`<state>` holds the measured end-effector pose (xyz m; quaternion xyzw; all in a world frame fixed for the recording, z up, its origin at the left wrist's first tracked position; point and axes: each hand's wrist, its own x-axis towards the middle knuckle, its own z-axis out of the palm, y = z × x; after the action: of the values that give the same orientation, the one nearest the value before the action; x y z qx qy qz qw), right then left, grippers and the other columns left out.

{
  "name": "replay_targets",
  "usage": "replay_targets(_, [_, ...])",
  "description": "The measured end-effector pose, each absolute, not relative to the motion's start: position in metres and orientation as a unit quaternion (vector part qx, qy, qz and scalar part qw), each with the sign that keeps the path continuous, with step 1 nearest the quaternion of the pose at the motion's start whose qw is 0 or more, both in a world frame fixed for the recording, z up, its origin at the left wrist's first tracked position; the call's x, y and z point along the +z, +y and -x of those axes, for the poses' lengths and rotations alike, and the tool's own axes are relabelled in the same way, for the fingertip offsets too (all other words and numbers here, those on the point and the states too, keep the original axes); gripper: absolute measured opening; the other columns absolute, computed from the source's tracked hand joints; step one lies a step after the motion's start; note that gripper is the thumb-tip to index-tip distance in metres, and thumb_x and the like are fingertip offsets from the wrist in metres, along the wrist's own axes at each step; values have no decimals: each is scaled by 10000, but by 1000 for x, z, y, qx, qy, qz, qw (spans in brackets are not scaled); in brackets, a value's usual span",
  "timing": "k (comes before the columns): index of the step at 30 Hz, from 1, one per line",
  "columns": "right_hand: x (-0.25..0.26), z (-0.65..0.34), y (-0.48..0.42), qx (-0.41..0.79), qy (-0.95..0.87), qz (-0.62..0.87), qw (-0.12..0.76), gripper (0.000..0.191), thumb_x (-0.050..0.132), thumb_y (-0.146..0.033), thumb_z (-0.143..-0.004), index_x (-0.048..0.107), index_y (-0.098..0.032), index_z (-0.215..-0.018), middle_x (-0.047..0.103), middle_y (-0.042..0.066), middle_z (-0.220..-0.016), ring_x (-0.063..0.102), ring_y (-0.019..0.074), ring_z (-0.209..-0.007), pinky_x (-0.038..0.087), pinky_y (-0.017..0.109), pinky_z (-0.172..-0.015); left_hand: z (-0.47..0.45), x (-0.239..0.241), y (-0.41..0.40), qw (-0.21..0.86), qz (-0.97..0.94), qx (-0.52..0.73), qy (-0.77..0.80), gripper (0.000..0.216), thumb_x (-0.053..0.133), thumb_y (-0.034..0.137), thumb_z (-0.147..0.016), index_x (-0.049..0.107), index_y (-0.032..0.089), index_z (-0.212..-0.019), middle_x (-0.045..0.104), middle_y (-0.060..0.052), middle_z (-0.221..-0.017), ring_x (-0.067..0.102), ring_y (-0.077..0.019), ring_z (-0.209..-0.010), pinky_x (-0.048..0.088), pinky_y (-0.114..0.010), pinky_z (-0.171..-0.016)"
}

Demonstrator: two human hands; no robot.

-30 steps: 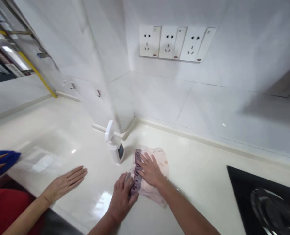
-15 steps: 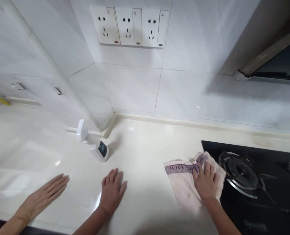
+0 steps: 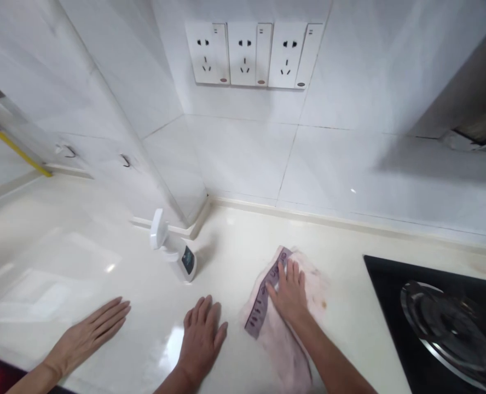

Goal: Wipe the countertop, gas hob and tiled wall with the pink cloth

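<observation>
The person's bare left hand [image 3: 202, 342] and bare right hand [image 3: 289, 293] end two bare forearms; the right forearm [image 3: 327, 353] tapers to a narrow wrist, and the fingers [image 3: 291, 276] look slim.

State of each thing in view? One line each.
right hand: flat on cloth, fingers spread
left hand: flat on countertop, off cloth
pink cloth: spread on countertop, purple band showing
white spray bottle: standing near wall
three wall sockets: nothing plugged in
gas hob: no flame visible
co-worker's hand: flat on countertop
</observation>
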<state>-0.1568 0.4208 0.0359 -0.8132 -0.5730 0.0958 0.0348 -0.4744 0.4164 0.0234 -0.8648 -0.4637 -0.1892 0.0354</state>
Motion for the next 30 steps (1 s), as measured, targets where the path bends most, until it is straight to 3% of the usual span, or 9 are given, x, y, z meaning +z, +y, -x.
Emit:
replay_targets(6, [65,144,573,146,-580,801,13,836,285,-577,-1072,157,-40,-1701,15,217,-1775,-10,401,-1647,8,602,-1305,474,23,412,46,861,-194,-467,400,630,393,-979,664,229,-1342,637,-147,-1471,532,-341,-1395,421,-503,-1091])
replay_targets(9, [75,174,606,176,-608,774,-2,850,272,-557,-1074,102,-1,-1694,-48,237,-1765,-65,431,-1637,-24,649,-1290,475,21,412,47,860,-195,-468,408,627,410,-979,656,240,-1349,632,-147,-1476,534,-341,-1396,427,-509,-1090])
replay_targets(12, [82,225,606,190,-680,709,0,844,328,-568,-1064,135,-54,-1704,-27,181,-1779,-71,395,-1645,-45,620,-1301,474,22,412,46,857,-206,-470,418,621,404,-979,632,228,-1357,623,-161,-1472,537,-340,-1392,438,-507,-1088])
replay_targets(17, [85,283,547,211,-770,602,12,734,379,-560,-1065,259,-218,-1703,44,63,-1794,-40,277,-1662,-21,545,-1328,478,24,413,19,832,-269,-485,451,627,410,-967,585,180,-1352,595,-190,-1433,532,-336,-1389,475,-488,-1094])
replay_targets(21, [75,259,468,215,-793,564,85,647,371,-564,-1080,362,-295,-1668,136,27,-1791,5,251,-1664,-33,537,-1335,483,21,419,6,845,-274,-459,541,655,483,-933,570,173,-1368,590,-201,-1429,528,-358,-1377,471,-512,-1087])
replay_targets(23, [67,229,421,197,-761,607,120,626,425,-600,-1063,412,-359,-1640,138,20,-1791,24,279,-1665,-36,561,-1327,483,22,423,-5,859,-236,-454,536,640,515,-942,587,183,-1359,616,-190,-1416,545,-353,-1355,451,-517,-1084])
replay_targets(26, [52,179,346,150,-658,727,123,634,578,-611,-996,478,-423,-1594,117,44,-1794,59,394,-1652,13,657,-1292,479,25,428,-20,858,-176,-481,465,548,514,-994,633,198,-1324,628,-183,-1424,544,-342,-1357,412,-522,-1101])
replay_targets(28, [40,151,294,104,-580,800,109,614,617,-540,-984,507,-423,-1577,165,63,-1787,119,437,-1637,85,690,-1268,475,28,429,-25,854,-154,-496,477,496,522,-1006,654,188,-1308,615,-194,-1445,514,-351,-1387,382,-536,-1127])
replay_targets(30, [26,131,244,56,-533,838,107,557,574,-396,-1001,544,-389,-1557,275,73,-1759,213,409,-1620,182,648,-1263,473,31,429,-28,853,-139,-502,508,464,531,-1003,659,175,-1310,604,-202,-1459,486,-358,-1410,349,-550,-1157])
